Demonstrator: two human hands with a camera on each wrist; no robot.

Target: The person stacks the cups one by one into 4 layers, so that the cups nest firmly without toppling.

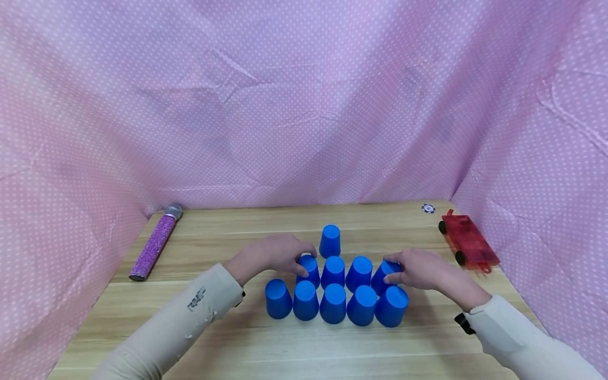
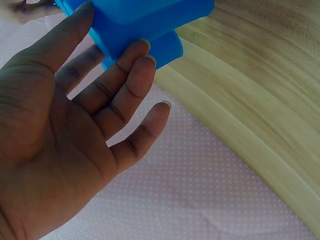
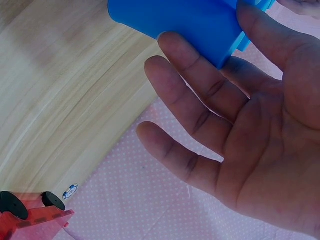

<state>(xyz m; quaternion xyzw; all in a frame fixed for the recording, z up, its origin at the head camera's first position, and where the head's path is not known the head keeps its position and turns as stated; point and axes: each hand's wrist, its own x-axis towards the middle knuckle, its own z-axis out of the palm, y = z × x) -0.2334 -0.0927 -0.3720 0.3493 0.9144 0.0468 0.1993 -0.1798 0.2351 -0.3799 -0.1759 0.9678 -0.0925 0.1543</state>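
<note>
Several blue plastic cups stand upside down on the wooden table in the head view. My left hand (image 1: 277,256) pinches the leftmost cup (image 1: 311,269) of the middle row between thumb and fingers. At that row's right end, my right hand (image 1: 420,269) holds another cup (image 1: 382,275), which leans slightly. Between these two held cups stand two more, one of them a cup (image 1: 333,273). The front row (image 1: 333,304) has several cups side by side. A single cup (image 1: 330,243) stands behind. Both wrist views show the thumb and fingertips against blue cup walls.
A purple glitter microphone (image 1: 155,243) lies at the table's left. On the right are a red toy cart (image 1: 469,241) with black wheels and a small poker chip (image 1: 428,208) near the back edge. Pink dotted cloth (image 1: 304,105) hangs around the table (image 1: 228,221).
</note>
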